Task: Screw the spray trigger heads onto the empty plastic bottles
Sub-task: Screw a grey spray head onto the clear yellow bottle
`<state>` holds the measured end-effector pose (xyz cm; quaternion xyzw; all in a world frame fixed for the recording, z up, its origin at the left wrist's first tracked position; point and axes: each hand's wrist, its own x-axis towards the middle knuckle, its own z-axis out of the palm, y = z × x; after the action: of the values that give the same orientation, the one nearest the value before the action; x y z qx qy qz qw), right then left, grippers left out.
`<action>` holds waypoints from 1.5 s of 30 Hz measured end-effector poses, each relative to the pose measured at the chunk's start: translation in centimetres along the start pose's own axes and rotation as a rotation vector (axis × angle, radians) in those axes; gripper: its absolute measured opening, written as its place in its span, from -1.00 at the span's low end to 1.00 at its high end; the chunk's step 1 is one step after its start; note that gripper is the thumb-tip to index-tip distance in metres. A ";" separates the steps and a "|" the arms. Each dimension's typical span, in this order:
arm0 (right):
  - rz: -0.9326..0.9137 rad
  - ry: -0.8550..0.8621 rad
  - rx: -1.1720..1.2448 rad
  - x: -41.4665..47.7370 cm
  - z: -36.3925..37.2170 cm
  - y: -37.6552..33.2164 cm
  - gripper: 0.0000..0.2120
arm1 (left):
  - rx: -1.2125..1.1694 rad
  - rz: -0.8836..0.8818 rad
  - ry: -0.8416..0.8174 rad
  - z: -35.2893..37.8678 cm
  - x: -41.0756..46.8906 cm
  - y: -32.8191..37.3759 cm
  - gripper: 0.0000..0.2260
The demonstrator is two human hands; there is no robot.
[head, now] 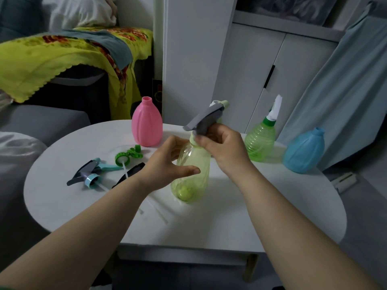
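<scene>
A pale green see-through bottle [191, 178] stands mid-table, leaning slightly. My left hand [167, 162] curves around its upper body, thumb and fingers touching the sides. My right hand [224, 147] grips the collar of a grey spray trigger head [204, 120] seated on the bottle's neck. A pink bottle [147, 124] with an open neck stands behind. A blue bottle [304, 151] with an open neck sits at the right. A green ribbed bottle [260, 143] carries a white and green spray head [274, 111]. Loose on the left lie a blue trigger head [92, 172] and a green trigger head [127, 155].
The round white table [251, 216] has a grey sofa at the left and a white cabinet [272, 70] behind. A black object [130, 172] lies partly under my left forearm. Clear dip tubes [159, 210] lie on the tabletop near the front.
</scene>
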<state>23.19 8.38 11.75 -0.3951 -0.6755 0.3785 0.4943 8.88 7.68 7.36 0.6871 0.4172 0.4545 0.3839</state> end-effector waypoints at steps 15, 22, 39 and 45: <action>0.012 -0.021 0.034 -0.5 -0.3 0.6 -0.77 | 0.031 0.002 0.009 0.2 0.0 0.0 -0.56; 0.015 0.085 -0.020 -1.3 0.7 1.3 -0.70 | 0.073 -0.002 0.008 -0.1 0.3 0.2 -0.56; 0.059 -0.147 -0.073 0.7 -1.0 -0.2 -0.80 | 0.086 -0.144 -0.198 -1.7 0.7 0.9 -0.38; 0.097 -0.244 -0.023 1.2 -1.3 0.3 -0.79 | 0.050 -0.201 -0.256 -1.4 1.3 0.0 -0.42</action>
<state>24.22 9.75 12.25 -0.3840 -0.7152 0.4393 0.3849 7.84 9.04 8.21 0.7036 0.4425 0.3121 0.4602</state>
